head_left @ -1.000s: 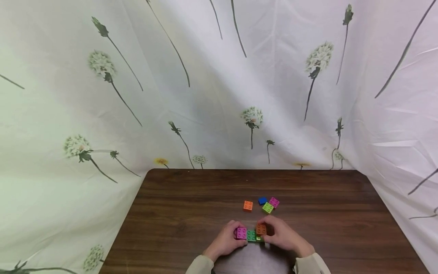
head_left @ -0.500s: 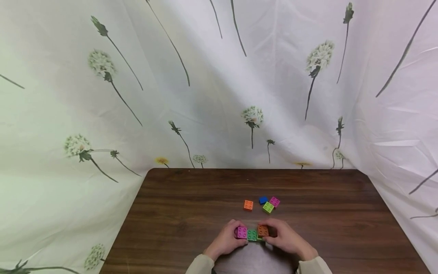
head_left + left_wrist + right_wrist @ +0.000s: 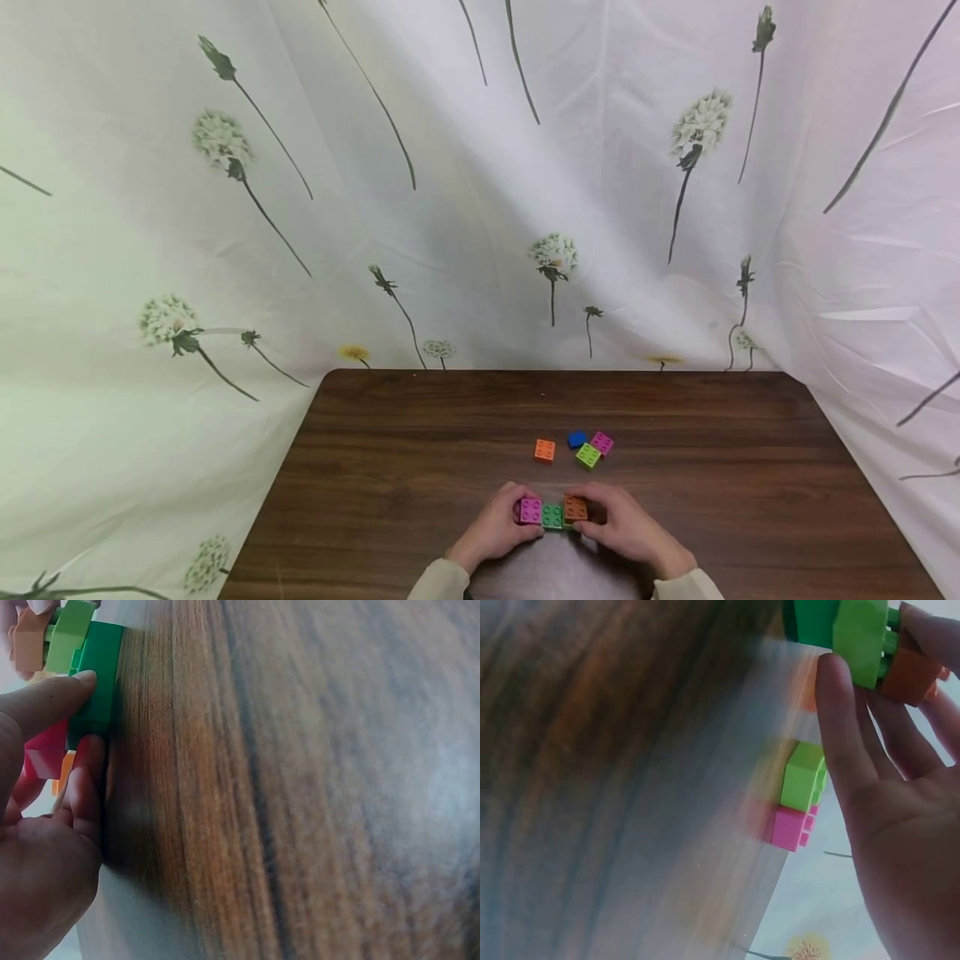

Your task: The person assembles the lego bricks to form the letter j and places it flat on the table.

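Green brick (image 3: 101, 667) lies long on the table (image 3: 405, 467), near its front edge in the head view, between the person's two hands. On its left end sits a pink brick (image 3: 530, 510), and on its right end a lime brick (image 3: 859, 641). A rust brick (image 3: 575, 507) stands over the lime brick; in both wrist views the lime studs show between the two, so it is not pressed fully down. The left hand (image 3: 495, 523) has its fingers clamped on the left end of the green brick, around the pink brick. The right hand (image 3: 628, 525) pinches the rust brick between its fingers, one fingertip lying beside the lime brick.

Beyond the hands, an orange brick (image 3: 544, 451) lies by itself. To its right a blue brick (image 3: 576, 439), a second lime brick (image 3: 588, 455) and a second pink brick (image 3: 602, 443) are grouped close together. Pale sleeves (image 3: 441, 580) cover both forearms. Behind the table hangs a white sheet (image 3: 465, 242) printed with dandelions.
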Demonstrator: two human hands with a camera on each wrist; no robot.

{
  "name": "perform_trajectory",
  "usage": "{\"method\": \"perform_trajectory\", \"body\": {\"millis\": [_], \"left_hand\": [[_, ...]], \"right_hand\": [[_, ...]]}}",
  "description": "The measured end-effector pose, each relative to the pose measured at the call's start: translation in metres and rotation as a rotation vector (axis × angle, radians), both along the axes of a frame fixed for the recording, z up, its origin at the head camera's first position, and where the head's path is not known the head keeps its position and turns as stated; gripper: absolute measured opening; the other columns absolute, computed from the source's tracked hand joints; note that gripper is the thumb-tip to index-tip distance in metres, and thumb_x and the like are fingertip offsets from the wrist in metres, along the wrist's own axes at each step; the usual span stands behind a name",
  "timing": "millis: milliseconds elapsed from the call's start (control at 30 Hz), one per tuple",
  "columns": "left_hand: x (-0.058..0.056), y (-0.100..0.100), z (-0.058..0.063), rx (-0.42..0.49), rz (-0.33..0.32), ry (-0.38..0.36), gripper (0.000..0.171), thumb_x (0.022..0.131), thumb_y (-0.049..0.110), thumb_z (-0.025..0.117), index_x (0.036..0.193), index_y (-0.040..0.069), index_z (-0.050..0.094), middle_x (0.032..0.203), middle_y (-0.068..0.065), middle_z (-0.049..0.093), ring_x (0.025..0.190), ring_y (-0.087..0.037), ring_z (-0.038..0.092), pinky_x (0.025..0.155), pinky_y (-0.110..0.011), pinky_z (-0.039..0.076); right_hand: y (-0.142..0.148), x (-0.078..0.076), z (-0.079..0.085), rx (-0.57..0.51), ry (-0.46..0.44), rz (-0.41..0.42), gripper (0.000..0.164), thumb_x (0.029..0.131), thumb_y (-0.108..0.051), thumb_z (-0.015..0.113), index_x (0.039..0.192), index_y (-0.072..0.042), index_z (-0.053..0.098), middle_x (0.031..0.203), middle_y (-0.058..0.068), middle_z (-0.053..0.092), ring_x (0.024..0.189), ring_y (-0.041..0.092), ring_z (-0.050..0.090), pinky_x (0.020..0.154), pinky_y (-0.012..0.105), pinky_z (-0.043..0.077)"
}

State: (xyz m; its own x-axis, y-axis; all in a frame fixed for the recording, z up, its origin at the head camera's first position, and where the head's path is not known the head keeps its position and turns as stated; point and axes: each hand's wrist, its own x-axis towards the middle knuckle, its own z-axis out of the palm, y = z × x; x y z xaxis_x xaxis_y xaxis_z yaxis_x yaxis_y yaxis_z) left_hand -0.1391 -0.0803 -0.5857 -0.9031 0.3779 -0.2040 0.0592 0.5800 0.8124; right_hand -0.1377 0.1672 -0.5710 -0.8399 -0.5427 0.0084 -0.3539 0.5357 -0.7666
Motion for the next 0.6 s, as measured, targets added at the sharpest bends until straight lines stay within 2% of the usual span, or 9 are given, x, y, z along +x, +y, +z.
{"method": "perform_trajectory", "body": {"millis": [133, 267, 433, 600], "left_hand": [[0.0003, -0.0010, 0.0002, -0.004, -0.003, 0.014, 0.034, 0.077, 0.020, 0.081, 0.106, 0.017, 0.063, 0.096, 0.006, 0.052, 0.081, -0.005, 0.048, 0.069, -0.022, 0.041], [0.0004, -0.0004, 0.0009, -0.003, -0.002, 0.012, 0.035, 0.077, 0.020, 0.081, 0.106, 0.017, 0.063, 0.097, 0.006, 0.052, 0.081, -0.005, 0.047, 0.069, -0.023, 0.041], [0.0004, 0.0004, 0.0021, 0.001, 0.004, -0.003, 0.035, 0.077, 0.019, 0.081, 0.107, 0.017, 0.063, 0.098, 0.006, 0.052, 0.082, -0.006, 0.048, 0.070, -0.024, 0.041], [-0.0001, -0.0002, 0.0013, -0.003, 0.006, -0.006, 0.035, 0.077, 0.020, 0.081, 0.107, 0.017, 0.063, 0.097, 0.006, 0.052, 0.082, -0.005, 0.048, 0.070, -0.023, 0.041]], "right_hand": [[-0.0040, 0.0023, -0.0005, 0.014, -0.003, -0.039, 0.044, 0.096, -0.043, 0.055, 0.127, -0.013, 0.062, 0.120, -0.003, 0.066, 0.109, 0.015, 0.061, 0.089, 0.036, 0.049], [-0.0060, 0.0030, -0.0012, -0.015, -0.058, -0.072, 0.044, 0.098, -0.045, 0.049, 0.125, -0.012, 0.063, 0.118, -0.003, 0.067, 0.108, 0.016, 0.062, 0.087, 0.034, 0.050], [-0.0048, 0.0012, -0.0030, -0.067, -0.164, -0.088, 0.045, 0.096, -0.045, 0.054, 0.123, -0.010, 0.063, 0.112, -0.002, 0.068, 0.102, 0.014, 0.063, 0.083, 0.028, 0.049], [-0.0043, 0.0002, -0.0043, -0.196, -0.350, -0.084, 0.046, 0.097, -0.038, 0.056, 0.127, -0.004, 0.058, 0.114, 0.010, 0.065, 0.095, 0.019, 0.065, 0.073, 0.030, 0.055]]}}
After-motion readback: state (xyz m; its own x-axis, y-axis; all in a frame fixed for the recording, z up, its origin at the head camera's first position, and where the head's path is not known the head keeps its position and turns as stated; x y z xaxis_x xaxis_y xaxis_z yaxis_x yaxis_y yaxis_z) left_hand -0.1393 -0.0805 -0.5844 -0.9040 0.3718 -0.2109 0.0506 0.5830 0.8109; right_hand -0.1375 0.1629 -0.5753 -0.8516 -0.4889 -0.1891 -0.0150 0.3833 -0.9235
